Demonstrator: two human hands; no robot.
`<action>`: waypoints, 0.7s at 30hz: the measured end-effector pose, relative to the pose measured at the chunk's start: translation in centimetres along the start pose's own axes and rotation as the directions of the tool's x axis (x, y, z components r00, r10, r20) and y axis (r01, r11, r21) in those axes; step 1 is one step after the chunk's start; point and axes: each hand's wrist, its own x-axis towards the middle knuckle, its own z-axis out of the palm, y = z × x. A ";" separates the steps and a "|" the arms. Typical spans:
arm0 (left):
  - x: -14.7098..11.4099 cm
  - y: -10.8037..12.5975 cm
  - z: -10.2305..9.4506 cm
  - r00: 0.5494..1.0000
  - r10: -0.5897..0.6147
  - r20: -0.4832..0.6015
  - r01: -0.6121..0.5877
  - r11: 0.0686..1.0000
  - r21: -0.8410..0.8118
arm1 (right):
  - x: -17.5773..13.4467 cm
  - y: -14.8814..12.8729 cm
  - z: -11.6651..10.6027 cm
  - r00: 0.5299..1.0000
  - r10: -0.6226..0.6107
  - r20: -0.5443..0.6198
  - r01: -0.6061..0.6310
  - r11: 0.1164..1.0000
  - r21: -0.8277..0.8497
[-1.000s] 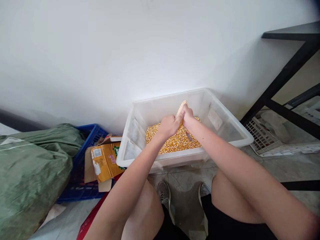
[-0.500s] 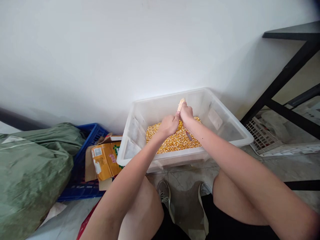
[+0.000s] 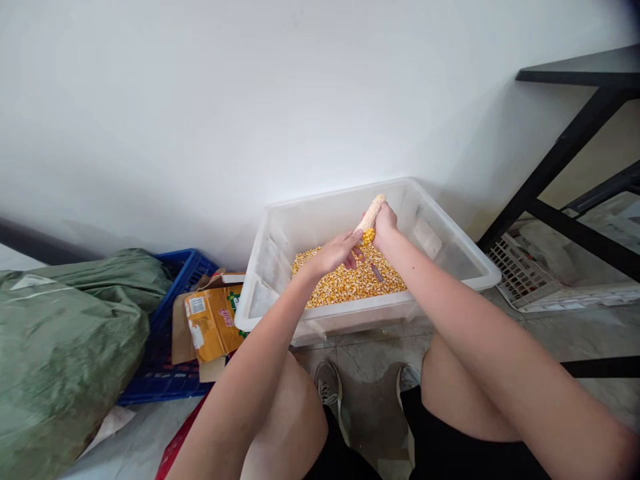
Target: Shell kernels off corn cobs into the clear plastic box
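Note:
A corn cob (image 3: 371, 212), mostly bare and pale with yellow kernels left at its lower end, slants over the tub. My right hand (image 3: 385, 224) is closed around its right side. At the lower end my left hand (image 3: 336, 253) grips it loosely, the thumb against the cob and the fingers bent underneath. Below both hands, loose corn kernels (image 3: 345, 288) cover the floor of a translucent plastic tub (image 3: 367, 308). A small greyish strip-like object (image 3: 377, 273) lies on the kernels; its kind is unclear.
On the left are a green sack (image 3: 65, 360), a blue crate (image 3: 160, 380) and an orange printed carton (image 3: 213, 323). A black-framed table (image 3: 555, 143) stands at right, with a white basket (image 3: 525, 267) beneath. The wall (image 3: 250, 100) rises behind the tub.
The cob has turned to lean right, and more of its bare length shows. My left hand has loosened its fingers and shifted slightly down; my right hand has moved a little right.

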 end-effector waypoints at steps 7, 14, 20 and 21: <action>0.4 0.3 2.0 0.990 -0.096 -0.100 0.085 0.990 -0.110 | 0.4 0.5 -0.3 0.983 -0.062 -0.172 0.043 0.993 -0.112; 0.6 0.5 2.6 0.966 -0.147 -0.212 0.145 0.989 -0.022 | -0.3 0.7 -0.4 0.960 -0.129 -0.247 0.066 0.966 -0.250; 0.4 0.8 2.4 0.943 -0.258 -0.210 0.241 0.965 -0.104 | -0.2 0.9 -0.1 0.976 -0.091 -0.198 0.028 0.953 -0.301; 0.4 0.8 2.2 0.950 -0.255 -0.182 0.234 0.964 -0.130 | -0.1 0.9 -0.1 0.980 -0.065 -0.187 0.011 0.961 -0.278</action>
